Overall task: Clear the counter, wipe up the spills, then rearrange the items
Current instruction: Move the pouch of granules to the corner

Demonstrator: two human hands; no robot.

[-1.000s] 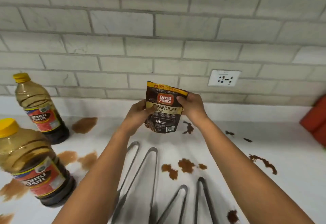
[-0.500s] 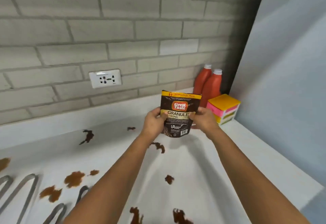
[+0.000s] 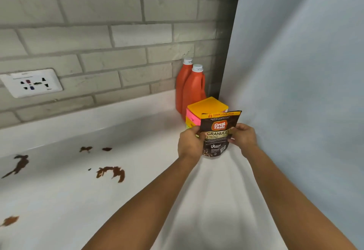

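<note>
A dark brown coffee granules pouch (image 3: pixel 218 131) with an orange top strip stands upright near the right end of the white counter (image 3: pixel 137 200). My left hand (image 3: pixel 190 143) grips its left edge and my right hand (image 3: pixel 243 136) pinches its right edge. The pouch bottom is at or just above the counter surface, right in front of a stack of coloured sponges (image 3: pixel 204 108). Brown spills (image 3: pixel 111 173) mark the counter to the left, with smaller spots (image 3: pixel 85 149) and a streak (image 3: pixel 18 164) farther left.
Two orange bottles (image 3: pixel 192 88) with white caps stand in the back corner behind the sponges. A pale blue-grey panel (image 3: pixel 305 92) closes off the right side. A wall socket (image 3: pixel 31 82) sits in the brick backsplash at left.
Both hands carried the pouch rightward along the counter, from near the oil bottles and tongs to the right corner. It is now lower, directly in front of the sponge stack.
</note>
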